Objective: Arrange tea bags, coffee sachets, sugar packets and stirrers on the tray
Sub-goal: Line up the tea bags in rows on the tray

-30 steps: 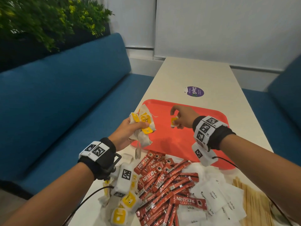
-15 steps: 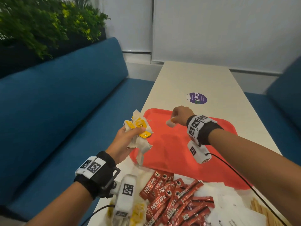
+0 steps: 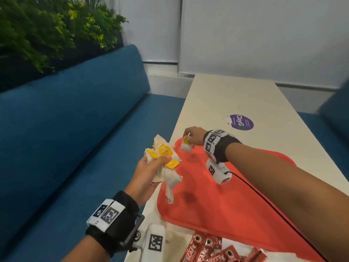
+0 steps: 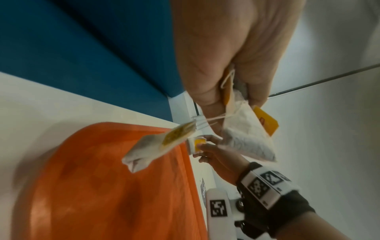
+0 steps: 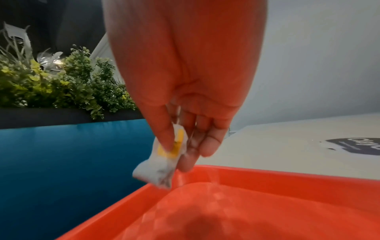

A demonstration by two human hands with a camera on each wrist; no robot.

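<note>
The left hand [image 3: 149, 173] grips a bunch of tea bags [image 3: 164, 163] beside the tray's near-left edge. The right hand [image 3: 194, 136] pinches a single tea bag [image 3: 186, 145] over the bare red tray [image 3: 236, 214], far-left corner. Step: placing tea bags; next, lowering and releasing it flat.

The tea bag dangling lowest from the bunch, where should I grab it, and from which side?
Pinch the dangling tea bag by its free lower end, coming from the tray side. It hangs clear below the left hand, which grips the bunch above; the right hand already pinches another bag.
</note>
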